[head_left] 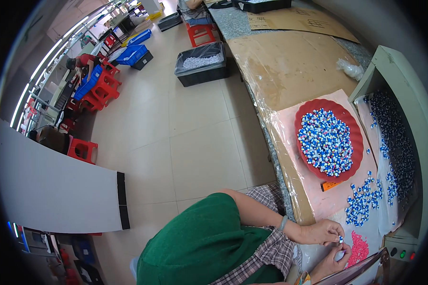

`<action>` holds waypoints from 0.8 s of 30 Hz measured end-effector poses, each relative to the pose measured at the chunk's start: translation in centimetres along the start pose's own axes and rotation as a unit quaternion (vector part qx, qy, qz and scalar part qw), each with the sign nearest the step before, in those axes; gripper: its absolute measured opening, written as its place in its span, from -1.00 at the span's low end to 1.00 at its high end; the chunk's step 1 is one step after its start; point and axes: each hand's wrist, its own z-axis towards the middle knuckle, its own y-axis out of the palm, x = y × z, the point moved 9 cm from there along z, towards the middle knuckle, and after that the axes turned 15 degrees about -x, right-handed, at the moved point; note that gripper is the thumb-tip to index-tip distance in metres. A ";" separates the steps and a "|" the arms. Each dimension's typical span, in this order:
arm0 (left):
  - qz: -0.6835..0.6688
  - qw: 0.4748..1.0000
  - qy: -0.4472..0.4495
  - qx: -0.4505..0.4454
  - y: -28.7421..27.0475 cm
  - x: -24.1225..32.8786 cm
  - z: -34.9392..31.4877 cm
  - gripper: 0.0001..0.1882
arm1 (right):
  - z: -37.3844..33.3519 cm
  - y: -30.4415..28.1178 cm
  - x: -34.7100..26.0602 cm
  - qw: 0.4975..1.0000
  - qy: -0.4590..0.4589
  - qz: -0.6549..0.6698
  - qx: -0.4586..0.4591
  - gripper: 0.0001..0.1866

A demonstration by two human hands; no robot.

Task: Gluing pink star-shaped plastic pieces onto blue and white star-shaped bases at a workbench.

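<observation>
My left hand (322, 232), with a pale band at its wrist, pinches a tiny blue-and-white piece (341, 240) between its fingertips. Just below it, my right hand (332, 265) is closed around a small white rounded thing (339, 256), its exact kind unclear. The fingertips of both hands nearly meet. Beside my right hand lies a pile of small pink pieces (358, 249). More blue-and-white pieces (361, 204) are scattered on the sheet beyond my hands. A red scalloped bowl (359, 142) full of similar pieces stands farther off.
An orange-and-black box-like item (330, 185) lies against the bowl. At right, a pale green open-fronted machine (404, 71) holds many pieces on its bed. Cardboard (280, 66) covers the bench. A black bin (202, 78) stands on the floor; other people sit farther away.
</observation>
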 end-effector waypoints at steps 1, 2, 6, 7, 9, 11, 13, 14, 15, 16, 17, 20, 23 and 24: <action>-0.004 1.000 0.007 0.000 -0.1 0.0 0.0 -0.84 | 0.0 0.0 -0.3 1.000 -0.011 -0.025 0.002 -0.91; -0.009 1.000 0.011 -0.004 -0.1 0.0 0.1 -0.83 | 0.0 0.1 -0.2 1.000 -0.018 -0.013 0.002 -0.91; -0.021 1.000 0.016 -0.014 0.0 -0.5 0.3 -0.82 | 0.0 0.1 -0.9 0.996 -0.079 -0.035 0.010 -0.95; -0.023 1.000 0.018 -0.012 -0.1 -0.6 0.3 -0.82 | -0.2 -0.1 -1.6 0.991 -0.122 -0.044 0.016 -0.96; -0.024 1.000 0.011 -0.007 -0.2 -0.7 0.3 -0.82 | -0.2 -0.2 -0.9 0.995 -0.097 0.026 0.010 -0.96; -0.012 1.000 0.010 -0.006 -0.1 -0.3 0.2 -0.82 | -0.2 -0.3 -0.2 0.993 -0.065 0.095 0.005 -0.96; -0.001 1.000 0.006 -0.008 0.0 0.3 0.0 -0.82 | 0.0 -0.1 0.8 0.988 -0.003 0.155 -0.014 -0.95; 0.016 1.000 -0.005 -0.003 -0.1 0.6 -0.2 -0.82 | 0.0 -0.2 0.5 0.989 -0.007 0.148 -0.012 -0.95; 0.037 0.999 -0.029 -0.004 -0.1 0.6 -0.3 -0.81 | 0.2 -0.2 0.8 0.981 0.011 0.192 -0.010 -0.95; 0.080 0.997 -0.005 0.015 -0.5 1.6 -0.7 -0.80 | 0.1 -0.6 1.5 0.971 0.053 0.232 0.007 -0.94; 0.138 0.990 -0.025 0.027 -0.7 1.9 -0.8 -0.80 | 0.3 -0.3 1.2 0.968 0.048 0.247 -0.019 -0.94; 0.138 0.988 -0.063 0.023 -0.9 1.6 -1.2 -0.78 | 0.7 -0.3 1.6 0.958 0.082 0.270 -0.052 -0.91; 0.182 0.981 -0.059 0.023 -0.5 1.8 -1.1 -0.79 | 0.3 0.1 2.1 0.932 0.110 0.331 -0.097 -0.95; 0.180 0.982 -0.060 0.025 -0.4 1.8 -1.1 -0.79 | 0.1 0.0 2.1 0.926 0.114 0.346 -0.101 -0.94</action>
